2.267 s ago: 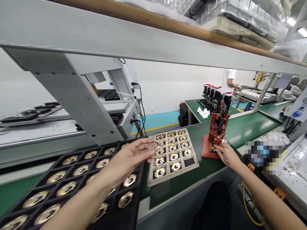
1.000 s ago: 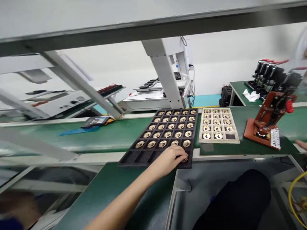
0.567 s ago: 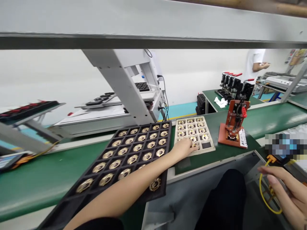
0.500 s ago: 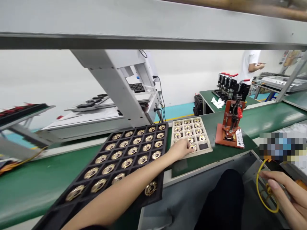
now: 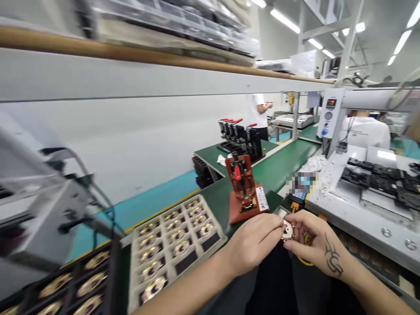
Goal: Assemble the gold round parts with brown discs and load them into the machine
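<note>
Low in front of me, both hands meet around a small round metal part, gold at the edge with a pale face. My right hand pinches it between thumb and fingers. At its left side, my left hand has its fingers pressed together on the same part, the fingertips partly hidden. To the left lies a cream compartment tray with several gold ring-shaped parts and some vacant cells. A yellow loop shows partly behind my right hand.
A red-brown toggle-clamp fixture stands just beyond my hands. A black tray of gold parts is at lower left. Right are a phone-like device, partly blurred, and a white machine. A shelf beam crosses above. Two people are farther back.
My left hand has left the cream tray and moved right to meet my right hand at the round metal part. The view has swung right and up.
</note>
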The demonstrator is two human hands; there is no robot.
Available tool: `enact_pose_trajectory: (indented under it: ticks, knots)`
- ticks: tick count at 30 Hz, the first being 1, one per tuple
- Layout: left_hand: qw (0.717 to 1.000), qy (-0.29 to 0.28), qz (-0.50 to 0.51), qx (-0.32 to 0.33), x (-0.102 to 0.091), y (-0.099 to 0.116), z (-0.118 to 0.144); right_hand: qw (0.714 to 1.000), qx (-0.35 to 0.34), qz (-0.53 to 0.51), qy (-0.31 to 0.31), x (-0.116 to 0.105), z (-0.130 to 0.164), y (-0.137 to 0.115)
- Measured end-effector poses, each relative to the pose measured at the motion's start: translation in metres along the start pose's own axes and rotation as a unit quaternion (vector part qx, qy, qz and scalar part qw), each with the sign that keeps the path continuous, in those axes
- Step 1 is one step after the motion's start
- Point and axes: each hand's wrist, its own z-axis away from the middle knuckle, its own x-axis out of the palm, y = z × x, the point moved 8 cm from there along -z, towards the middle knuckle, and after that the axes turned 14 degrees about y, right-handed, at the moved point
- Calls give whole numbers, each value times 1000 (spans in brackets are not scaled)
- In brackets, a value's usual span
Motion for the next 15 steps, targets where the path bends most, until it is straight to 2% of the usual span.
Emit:
enact_pose_trajectory:
  ticks: [6, 9, 12, 15]
  knots:
    - [994, -17, 104, 21, 60, 13, -37, 994, 21, 44, 95, -71, 20, -3]
    - [986, -32, 161, 13, 96, 17, -61, 981, 42, 105, 159, -125, 42, 2]
    - [978, -46, 203, -32, 138, 7, -106, 938, 54, 201, 277, -200, 73, -1]
    - [966, -79, 242, -54, 198, 4, -169, 883, 53, 273, 378, -263, 107, -19]
